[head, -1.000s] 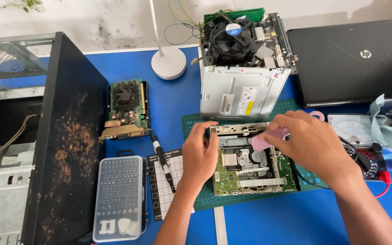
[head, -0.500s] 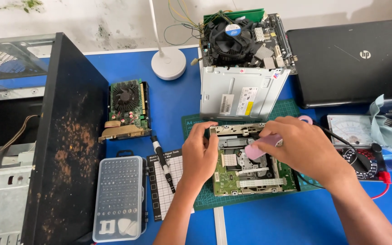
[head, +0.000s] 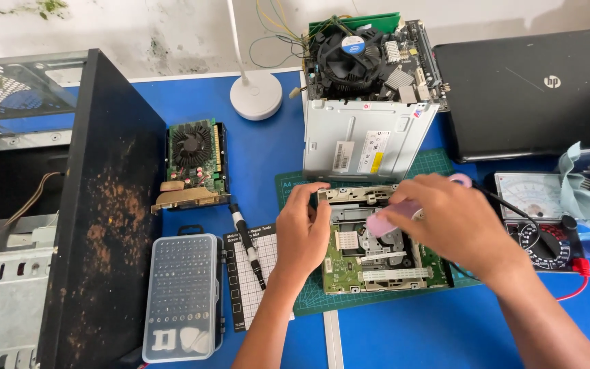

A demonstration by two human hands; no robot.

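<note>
An opened optical drive [head: 377, 253] with a green circuit board lies on a green cutting mat [head: 295, 184] in the middle of the blue table. My left hand [head: 302, 229] grips the drive's left edge and steadies it. My right hand [head: 448, 222] hovers over the drive's middle and holds a pale pink cloth or pad [head: 384, 222] pressed against the mechanism. The right part of the drive is hidden under that hand.
A rusty black computer case [head: 69, 205] fills the left. A graphics card [head: 196, 164], a screwdriver [head: 247, 242], a bit set box [head: 182, 294], a white lamp base [head: 256, 96], a metal drive with a motherboard and fan on top [head: 367, 102], a black laptop [head: 534, 89] and a multimeter [head: 541, 219] surround the mat.
My right hand has slid leftward and down across the drive, carrying the pink cloth from the drive's upper right to its middle. My left hand has stayed on the left edge.
</note>
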